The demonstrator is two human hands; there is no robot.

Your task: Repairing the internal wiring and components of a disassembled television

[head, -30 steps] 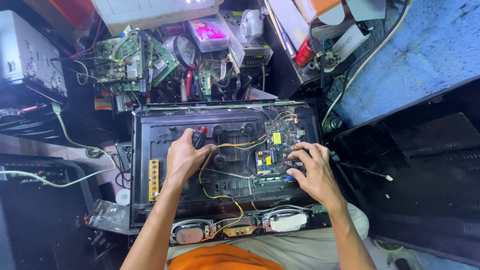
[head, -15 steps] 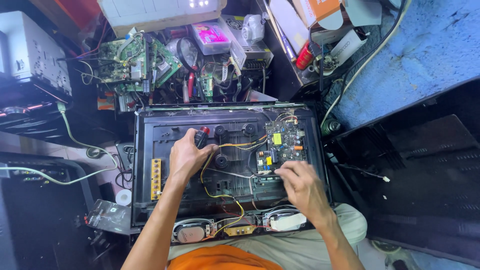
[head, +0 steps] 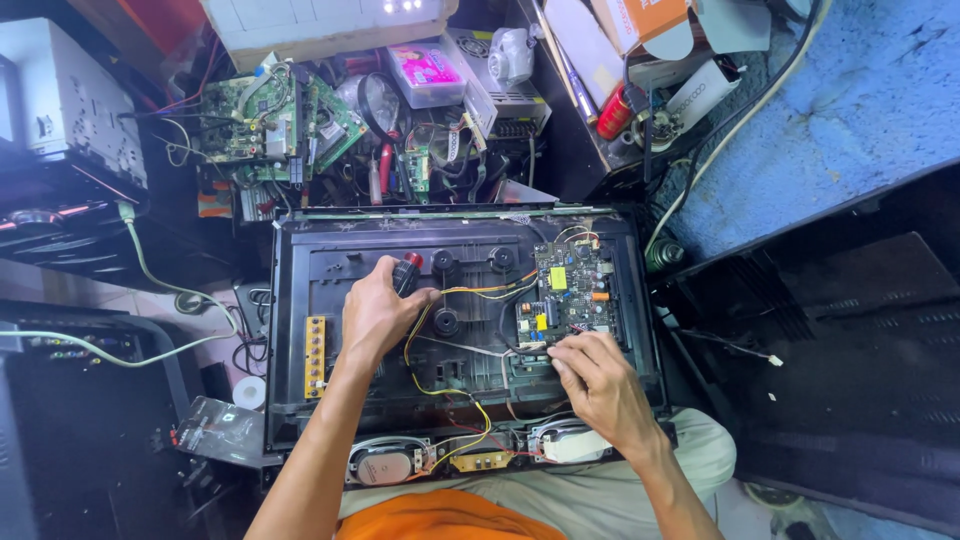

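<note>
2 hands; 2 speakers; 3 green circuit boards.

The left hand grips a screwdriver with a black and red handle. The right hand touches a small green circuit board inside the open black plastic case.

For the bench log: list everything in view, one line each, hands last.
Open black panel: one, black, centre, on the person's lap.
Small circuit board: one, dark with yellow and orange parts, right side of the panel.
Yellow button strip: one, yellow, left edge of the panel.
Speakers: two, pale ovals, bottom edge of the panel.
Wires: several, yellow, red and white, running across the panel.
Loose circuit boards: several, green, piled behind the panel.
Pink-lidded box: one, top centre.
White case: one, far left.
Blue sheet: one, top right.
Left hand: on a red-tipped tool handle.
Right hand: fingertips at the small circuit board's lower edge.
</note>
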